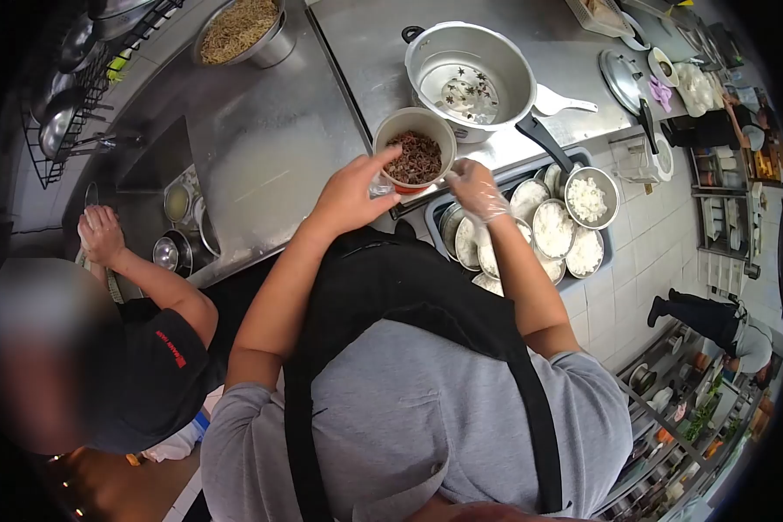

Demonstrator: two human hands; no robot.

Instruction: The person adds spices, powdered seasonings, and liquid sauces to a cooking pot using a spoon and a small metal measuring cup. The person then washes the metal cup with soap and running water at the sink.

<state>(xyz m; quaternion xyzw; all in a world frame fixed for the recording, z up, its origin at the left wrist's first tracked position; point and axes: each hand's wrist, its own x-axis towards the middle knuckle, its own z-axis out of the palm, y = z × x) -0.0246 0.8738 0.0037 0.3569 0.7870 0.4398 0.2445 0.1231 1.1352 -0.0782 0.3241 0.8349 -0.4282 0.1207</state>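
A round tub (378,130) of dark star anise (416,157) is tipped towards me at the counter's front edge. My left hand (357,193) grips its left side, fingers reaching over the rim, with a bit of clear plastic by the palm. My right hand (478,191), in a clear plastic glove, is closed at the tub's right side; its fingertips are partly hidden. Just behind the tub stands a deep metal pot (518,83) with several star anise pods (470,91) scattered on its bottom.
Below my right arm, a grey crate (607,252) holds several metal bowls of white food (552,228). A pan (587,200) of white pieces lies over its corner. A white scoop (565,103) lies beside the pot. On the left, a co-worker's hands (102,235) are at the sink.
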